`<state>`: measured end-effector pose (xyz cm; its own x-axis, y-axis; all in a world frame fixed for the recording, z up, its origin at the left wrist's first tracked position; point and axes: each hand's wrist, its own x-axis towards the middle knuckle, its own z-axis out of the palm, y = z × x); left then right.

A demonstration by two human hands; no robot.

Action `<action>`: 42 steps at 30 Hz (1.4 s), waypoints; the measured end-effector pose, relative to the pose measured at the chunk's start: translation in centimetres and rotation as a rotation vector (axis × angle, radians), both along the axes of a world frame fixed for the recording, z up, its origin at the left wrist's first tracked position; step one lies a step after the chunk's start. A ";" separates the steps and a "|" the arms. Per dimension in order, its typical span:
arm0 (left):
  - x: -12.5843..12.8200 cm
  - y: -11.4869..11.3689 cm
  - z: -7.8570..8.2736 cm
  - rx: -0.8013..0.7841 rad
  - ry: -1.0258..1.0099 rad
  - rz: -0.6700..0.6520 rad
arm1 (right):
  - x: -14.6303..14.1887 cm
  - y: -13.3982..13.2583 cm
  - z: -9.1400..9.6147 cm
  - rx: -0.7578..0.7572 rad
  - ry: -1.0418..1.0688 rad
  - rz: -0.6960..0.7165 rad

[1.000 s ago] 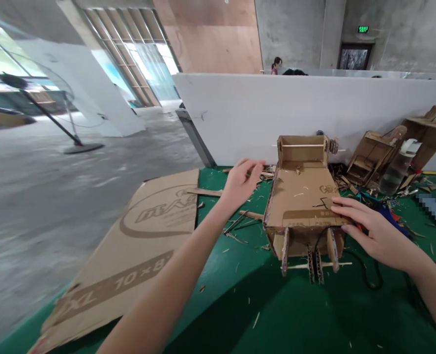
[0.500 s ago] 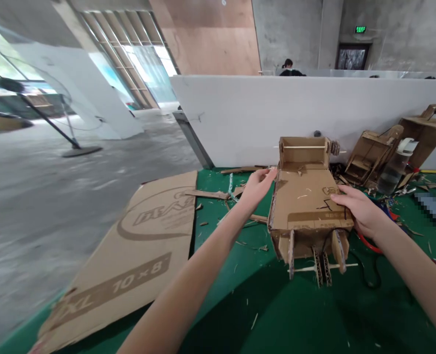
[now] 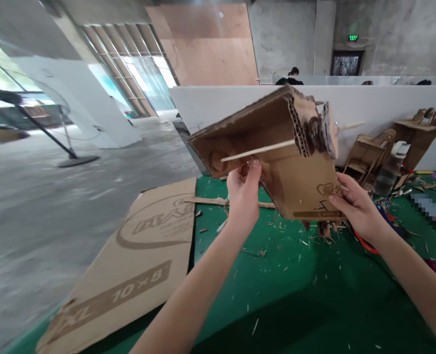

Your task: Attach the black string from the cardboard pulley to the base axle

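A brown cardboard model (image 3: 299, 172) with a thin wooden stick through it and small corrugated wheels is held up off the green mat, tilted with its far end raised. My left hand (image 3: 243, 196) grips its underside near the stick, fingers closed on the cardboard. My right hand (image 3: 354, 206) clasps the model's near right corner, thumb on top.
A large flat cardboard sheet (image 3: 129, 265) printed "10×8" lies on the left of the green mat (image 3: 295, 305). Cardboard scraps and splinters litter the mat. Other cardboard models (image 3: 372, 152) and a plastic bottle (image 3: 389, 169) stand by the white partition (image 3: 221, 103) at right.
The cardboard model has been lifted from the mat and tipped up. My left hand moved from beside it to under it, and my right hand went from resting on top to gripping its corner.
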<state>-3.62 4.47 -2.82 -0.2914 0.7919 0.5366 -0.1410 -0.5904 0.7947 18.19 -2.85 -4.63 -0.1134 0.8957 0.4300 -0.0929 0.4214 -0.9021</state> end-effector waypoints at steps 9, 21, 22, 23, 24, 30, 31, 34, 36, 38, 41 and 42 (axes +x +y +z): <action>0.8 0.5 -0.2 -0.078 -0.001 -0.039 | 1.4 1.2 0.1 0.055 -0.065 -0.130; 0.6 1.0 -2.0 -0.276 -0.237 -0.151 | 0.9 1.0 -1.1 0.130 -0.278 -0.223; 0.5 1.2 -2.3 -0.288 -0.253 -0.142 | 0.8 0.8 -1.0 0.131 -0.313 -0.240; 0.5 1.3 -2.6 -0.297 -0.265 -0.139 | 0.7 0.6 -0.9 0.125 -0.351 -0.256; 0.4 1.4 -2.9 -0.304 -0.278 -0.142 | 0.5 0.4 -0.7 0.116 -0.387 -0.271; 0.5 0.7 -4.6 -0.299 -0.326 -0.172 | 0.5 -0.5 1.0 0.098 -0.437 -0.274; 0.5 0.3 -4.9 -0.299 -0.304 -0.167 | 0.8 -0.5 1.4 0.105 -0.449 -0.266; 0.5 -1.3 -6.3 -0.319 -0.241 -0.183 | 1.9 -0.3 2.7 0.115 -0.554 -0.247; 0.3 -2.5 -7.5 -0.345 -0.190 -0.219 | 2.7 -0.4 3.4 0.129 -0.625 -0.248; 0.0 -3.4 -8.6 -0.363 -0.107 -0.234 | 3.2 -0.7 3.9 0.145 -0.686 -0.254; -0.6 -4.4 -9.6 -0.382 0.050 -0.213 | 3.7 -1.1 4.3 0.151 -0.785 -0.270; -0.8 -4.6 -9.7 -0.388 0.110 -0.196 | 3.9 -1.1 4.5 0.158 -0.817 -0.279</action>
